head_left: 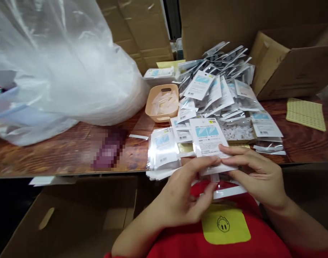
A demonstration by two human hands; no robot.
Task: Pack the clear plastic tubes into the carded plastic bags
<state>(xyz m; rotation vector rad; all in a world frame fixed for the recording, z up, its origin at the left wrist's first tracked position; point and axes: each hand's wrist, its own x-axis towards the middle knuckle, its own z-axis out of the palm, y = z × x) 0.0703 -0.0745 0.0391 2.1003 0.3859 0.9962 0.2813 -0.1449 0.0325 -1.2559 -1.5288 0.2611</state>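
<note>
Between my two hands, over the table's front edge, is a clear plastic packet with a white printed card (208, 138) in it. My left hand (187, 193) pinches its lower left part, thumb below and fingers on the card. My right hand (258, 172) grips the lower right side with fingertips on the card. The packet's clear flap with a white strip (230, 192) hangs toward me. A small translucent piece shows at the packet's lower end, partly hidden by my fingers. Left of the packet lies a stack of similar packets (164, 147).
A peach basket (162, 104) holds translucent pieces. Behind my hands, many carded packets (200, 84) are heaped beside small white pieces (238, 132). A large plastic bag (99, 75) fills the left. At right are a cardboard box (295, 71) and a yellow sticker sheet (305, 114).
</note>
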